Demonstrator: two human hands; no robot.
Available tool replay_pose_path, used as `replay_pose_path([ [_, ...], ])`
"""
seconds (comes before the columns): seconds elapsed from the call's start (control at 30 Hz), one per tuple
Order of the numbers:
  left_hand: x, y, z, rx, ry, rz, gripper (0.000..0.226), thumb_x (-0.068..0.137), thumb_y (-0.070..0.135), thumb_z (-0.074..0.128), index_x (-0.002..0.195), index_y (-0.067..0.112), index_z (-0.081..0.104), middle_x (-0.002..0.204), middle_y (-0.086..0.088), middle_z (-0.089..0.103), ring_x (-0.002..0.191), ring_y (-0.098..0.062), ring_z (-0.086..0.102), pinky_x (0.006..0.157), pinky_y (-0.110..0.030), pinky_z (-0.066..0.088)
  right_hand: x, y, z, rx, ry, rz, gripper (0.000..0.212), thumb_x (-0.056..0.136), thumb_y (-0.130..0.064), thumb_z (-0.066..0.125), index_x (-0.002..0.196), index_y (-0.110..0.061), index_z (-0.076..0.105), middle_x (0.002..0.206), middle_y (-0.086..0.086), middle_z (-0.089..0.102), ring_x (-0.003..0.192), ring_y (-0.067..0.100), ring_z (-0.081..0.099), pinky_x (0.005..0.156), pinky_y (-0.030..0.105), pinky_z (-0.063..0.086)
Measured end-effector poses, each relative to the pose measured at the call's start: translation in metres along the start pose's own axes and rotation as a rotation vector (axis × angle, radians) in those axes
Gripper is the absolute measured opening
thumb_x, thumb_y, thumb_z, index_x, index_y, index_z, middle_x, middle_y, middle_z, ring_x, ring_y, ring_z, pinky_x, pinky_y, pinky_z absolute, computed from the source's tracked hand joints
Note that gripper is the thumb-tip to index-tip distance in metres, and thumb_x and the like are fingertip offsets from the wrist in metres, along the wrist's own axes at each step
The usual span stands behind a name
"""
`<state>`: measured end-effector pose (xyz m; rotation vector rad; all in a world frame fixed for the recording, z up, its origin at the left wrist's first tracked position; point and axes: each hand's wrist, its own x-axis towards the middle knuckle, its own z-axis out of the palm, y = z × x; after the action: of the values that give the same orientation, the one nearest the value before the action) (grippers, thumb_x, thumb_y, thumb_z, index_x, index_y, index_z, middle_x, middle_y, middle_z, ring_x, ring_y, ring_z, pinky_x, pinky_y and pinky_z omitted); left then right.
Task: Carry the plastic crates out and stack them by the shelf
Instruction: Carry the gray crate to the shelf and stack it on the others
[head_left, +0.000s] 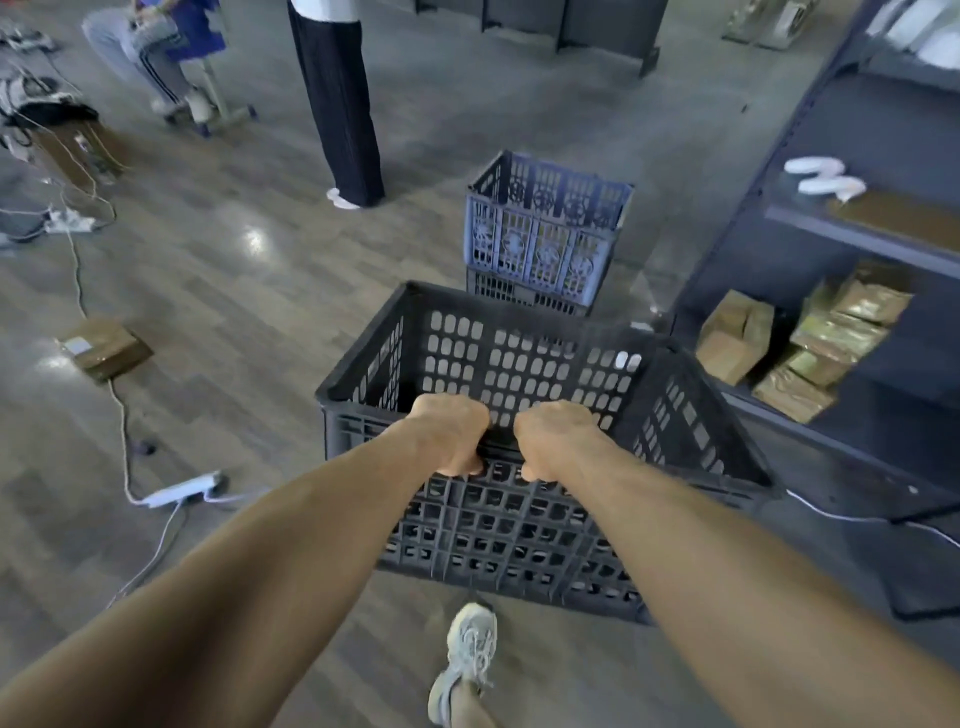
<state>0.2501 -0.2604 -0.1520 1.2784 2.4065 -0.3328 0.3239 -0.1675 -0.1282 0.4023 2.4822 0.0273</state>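
Observation:
A black perforated plastic crate (519, 358) hangs in front of me above the floor, empty inside. My left hand (452, 431) and my right hand (556, 439) grip its near rim side by side, fingers curled over the edge. Beyond it, a blue crate (540, 234) sits on top of a black crate (524, 293) on the floor. That stack stands just left of the dark metal shelf (810, 218) at the right.
Brown boxes and gold packets (810, 343) lie on the shelf's bottom level. A person in dark trousers (343, 104) stands ahead left; another sits on a chair (156, 57). A power strip (182, 488), cables and a flat carton (106, 348) lie on the floor at left.

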Motion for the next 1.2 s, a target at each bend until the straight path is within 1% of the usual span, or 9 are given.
replay_pose_path([
  [0.2,0.101,-0.045,-0.054,0.016,0.003,0.004,0.028,0.085,0.035,0.064,0.106,0.018,0.065,0.098,0.000,0.066,0.092,-0.022,0.063,0.069,-0.030,0.044,0.097,0.037,-0.067,0.038,-0.040,0.026,0.028,0.088,-0.024,0.068,0.114,-0.014,0.063,0.117,0.004,0.063,0.110,0.023,0.059,0.082,0.033,0.047],
  [0.4,0.181,-0.086,-0.112,0.041,0.040,0.037,0.026,0.085,0.035,0.063,0.104,0.017,0.064,0.096,0.001,0.064,0.090,-0.022,0.063,0.070,-0.030,0.046,0.170,0.071,-0.132,0.058,-0.037,0.071,0.039,0.090,-0.020,0.067,0.127,-0.012,0.057,0.133,0.010,0.055,0.125,0.028,0.050,0.102,0.041,0.040],
  [0.57,0.248,-0.115,-0.158,0.064,0.044,0.074,0.023,0.085,0.034,0.063,0.101,0.018,0.064,0.088,0.003,0.061,0.085,-0.021,0.061,0.067,-0.029,0.044,0.225,0.099,-0.185,0.066,-0.020,0.091,0.030,0.091,-0.021,0.066,0.119,-0.013,0.061,0.121,0.005,0.062,0.112,0.025,0.058,0.076,0.032,0.044],
  [0.67,0.294,-0.133,-0.187,0.091,0.038,0.102,0.022,0.085,0.034,0.063,0.100,0.018,0.064,0.090,0.002,0.062,0.088,-0.022,0.062,0.067,-0.029,0.045,0.260,0.116,-0.219,0.087,-0.040,0.116,0.025,0.092,-0.022,0.065,0.115,-0.013,0.061,0.117,0.005,0.062,0.111,0.025,0.058,0.078,0.033,0.046],
  [0.73,0.325,-0.145,-0.206,0.102,0.034,0.125,0.022,0.085,0.035,0.064,0.101,0.019,0.063,0.087,0.003,0.058,0.089,-0.021,0.062,0.068,-0.029,0.045,0.283,0.128,-0.242,0.094,-0.045,0.139,0.013,0.091,-0.022,0.066,0.099,-0.013,0.062,0.106,0.007,0.061,0.106,0.027,0.058,0.078,0.034,0.046],
  [0.83,0.372,-0.165,-0.238,0.124,0.032,0.174,0.019,0.086,0.034,0.064,0.100,0.021,0.062,0.083,0.004,0.055,0.083,-0.020,0.059,0.067,-0.028,0.044,0.320,0.146,-0.275,0.095,-0.040,0.179,0.021,0.091,-0.023,0.066,0.081,-0.011,0.052,0.094,0.007,0.057,0.091,0.027,0.056,0.074,0.035,0.044],
  [0.93,0.417,-0.187,-0.271,0.144,0.023,0.224,0.020,0.087,0.032,0.061,0.101,0.019,0.061,0.078,0.005,0.053,0.079,-0.019,0.057,0.070,-0.029,0.048,0.356,0.162,-0.314,0.093,-0.039,0.223,0.015,0.090,-0.023,0.067,0.091,-0.009,0.063,0.106,0.009,0.067,0.092,0.028,0.059,0.079,0.035,0.048],
  [1.03,0.457,-0.205,-0.303,0.165,0.042,0.264,0.023,0.088,0.033,0.060,0.106,0.018,0.061,0.095,0.000,0.062,0.093,-0.023,0.062,0.080,-0.033,0.050,0.387,0.179,-0.347,0.106,-0.011,0.258,0.029,0.091,-0.024,0.066,0.114,-0.007,0.063,0.117,0.009,0.066,0.108,0.028,0.061,0.080,0.036,0.048],
  [1.2,0.515,-0.228,-0.343,0.197,0.110,0.308,0.026,0.091,0.035,0.060,0.109,0.016,0.061,0.105,-0.002,0.063,0.098,-0.024,0.061,0.083,-0.034,0.050,0.441,0.207,-0.382,0.117,0.066,0.317,0.028,0.092,-0.021,0.065,0.117,-0.010,0.063,0.121,0.008,0.063,0.113,0.028,0.058,0.083,0.036,0.047],
])
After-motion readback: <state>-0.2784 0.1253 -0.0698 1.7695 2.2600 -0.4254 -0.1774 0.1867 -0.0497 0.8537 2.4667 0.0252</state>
